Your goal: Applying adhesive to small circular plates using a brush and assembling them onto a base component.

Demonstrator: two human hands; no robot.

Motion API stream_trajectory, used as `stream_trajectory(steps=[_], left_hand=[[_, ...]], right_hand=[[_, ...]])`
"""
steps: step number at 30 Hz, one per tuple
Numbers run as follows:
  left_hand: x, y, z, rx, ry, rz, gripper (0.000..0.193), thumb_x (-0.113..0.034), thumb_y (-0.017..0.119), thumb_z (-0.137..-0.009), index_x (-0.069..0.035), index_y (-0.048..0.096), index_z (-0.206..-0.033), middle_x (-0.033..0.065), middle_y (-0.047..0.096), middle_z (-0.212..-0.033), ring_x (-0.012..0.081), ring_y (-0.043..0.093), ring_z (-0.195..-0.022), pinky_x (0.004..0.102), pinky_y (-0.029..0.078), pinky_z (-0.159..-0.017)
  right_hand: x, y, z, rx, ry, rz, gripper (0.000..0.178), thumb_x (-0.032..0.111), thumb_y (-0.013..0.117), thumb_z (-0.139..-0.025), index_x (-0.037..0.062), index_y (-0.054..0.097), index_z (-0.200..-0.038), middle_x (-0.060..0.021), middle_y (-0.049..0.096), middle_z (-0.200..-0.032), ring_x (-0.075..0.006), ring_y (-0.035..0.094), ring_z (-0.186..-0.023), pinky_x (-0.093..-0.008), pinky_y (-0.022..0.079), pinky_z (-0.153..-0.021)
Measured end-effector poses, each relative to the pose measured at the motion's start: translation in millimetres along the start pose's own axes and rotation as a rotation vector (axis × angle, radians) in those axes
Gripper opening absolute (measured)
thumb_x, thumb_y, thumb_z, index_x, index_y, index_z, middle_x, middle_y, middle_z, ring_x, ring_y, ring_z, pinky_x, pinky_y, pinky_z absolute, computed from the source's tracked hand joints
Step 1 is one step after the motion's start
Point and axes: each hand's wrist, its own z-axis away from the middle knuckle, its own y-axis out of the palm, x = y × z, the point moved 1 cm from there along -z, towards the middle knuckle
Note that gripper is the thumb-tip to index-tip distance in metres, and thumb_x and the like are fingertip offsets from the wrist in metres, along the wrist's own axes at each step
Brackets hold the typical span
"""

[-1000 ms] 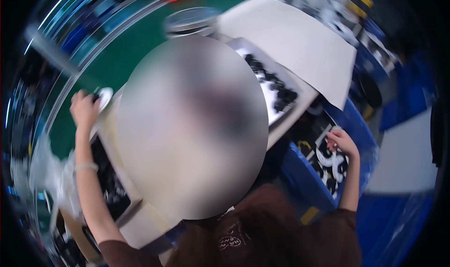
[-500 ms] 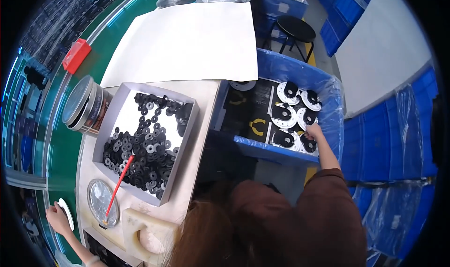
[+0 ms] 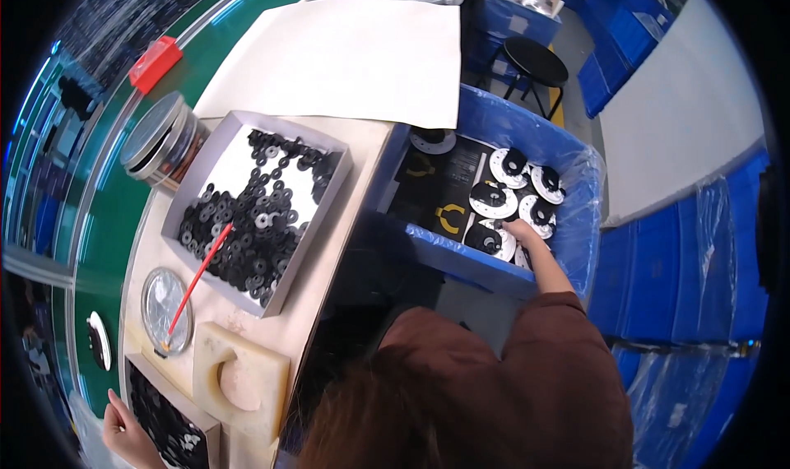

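Observation:
My right hand (image 3: 524, 233) reaches into the blue crate (image 3: 444, 255). Its fingers are closed at the rim of a white round disc with a black piece (image 3: 487, 239); part of the grip is hidden. Several like discs lie around it, one of them a white disc (image 3: 494, 197) just beyond. At the lower left, my left hand (image 3: 125, 436) is raised beside a box of black parts (image 3: 210, 436), fingers apart and nothing in them. A white disc with a black centre (image 3: 99, 341) lies on the green surface beyond that hand.
A shallow box (image 3: 284, 284) of black washers stands on the bench. Red-handled brush (image 3: 197, 280) leans from it onto a round lid (image 3: 156, 308). Nearby are a cream block with a round hollow (image 3: 271, 370), a clear tub (image 3: 164, 144), a white sheet (image 3: 346, 62) and a black stool (image 3: 535, 62).
My left hand has come away from the white disc on the green surface, toward me. Inside the crate, my right hand has shifted left to another disc. The view has turned slightly.

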Motion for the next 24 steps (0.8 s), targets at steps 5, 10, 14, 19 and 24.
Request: stream_trajectory(steps=[5, 10, 14, 19, 24], left_hand=[[-3, -28, 43, -0.004, -0.070, 0.087, 0.030, -0.021, 0.051, -0.091, -0.002, 0.046, -0.068, -0.0024, 0.034, -0.060, 0.0044, 0.029, -0.057, 0.0208, 0.025, -0.049], [-38, -34, 62, 0.050, -0.323, 0.804, 0.011, -0.011, 0.047, -0.089, -0.002, 0.048, -0.082, 0.0002, 0.044, -0.071, 0.0059, 0.038, -0.060, 0.0181, 0.030, -0.053], [-52, -29, 64, 0.127, -0.379, 1.661, 0.023, -0.024, 0.047, -0.088, -0.006, 0.040, -0.074, 0.0008, 0.036, -0.065, 0.0107, 0.035, -0.059, 0.0239, 0.030, -0.055], [-53, -22, 72, 0.233, -0.420, 2.185, 0.029, -0.028, 0.041, -0.091, -0.011, 0.038, -0.068, -0.0011, 0.034, -0.058, 0.0133, 0.033, -0.059, 0.0270, 0.030, -0.059], [-63, -31, 77, 0.199, -0.466, 2.275, 0.034, -0.028, 0.031, -0.095, -0.013, 0.038, -0.065, -0.0035, 0.033, -0.055, 0.0113, 0.030, -0.057, 0.0251, 0.029, -0.057]], right_hand=[[66, 17, 48, 0.250, -0.126, -0.359, 0.021, 0.024, 0.052, -0.087, 0.0087, 0.059, -0.099, -0.0001, 0.062, -0.082, -0.0114, 0.059, -0.072, -0.0290, 0.047, -0.065], [124, -2, 87, -0.131, -0.875, 0.718, 0.024, 0.019, 0.050, -0.079, 0.0023, 0.063, -0.091, -0.0222, 0.061, -0.089, -0.0363, 0.059, -0.085, -0.0426, 0.046, -0.072], [210, -57, 215, -0.149, -0.856, 0.868, 0.022, 0.017, 0.055, -0.079, -0.0029, 0.061, -0.085, -0.0217, 0.060, -0.082, -0.0319, 0.060, -0.073, -0.0374, 0.046, -0.066], [266, -93, 346, 0.176, -1.317, 0.028, 0.022, 0.014, 0.043, -0.092, -0.0031, 0.056, -0.088, -0.0027, 0.057, -0.077, -0.0092, 0.051, -0.072, -0.0213, 0.041, -0.068], [303, -30, 410, 0.472, -1.426, -0.366, 0.023, 0.014, 0.041, -0.093, -0.0048, 0.054, -0.089, -0.0039, 0.056, -0.078, -0.0083, 0.050, -0.073, -0.0202, 0.040, -0.067]])
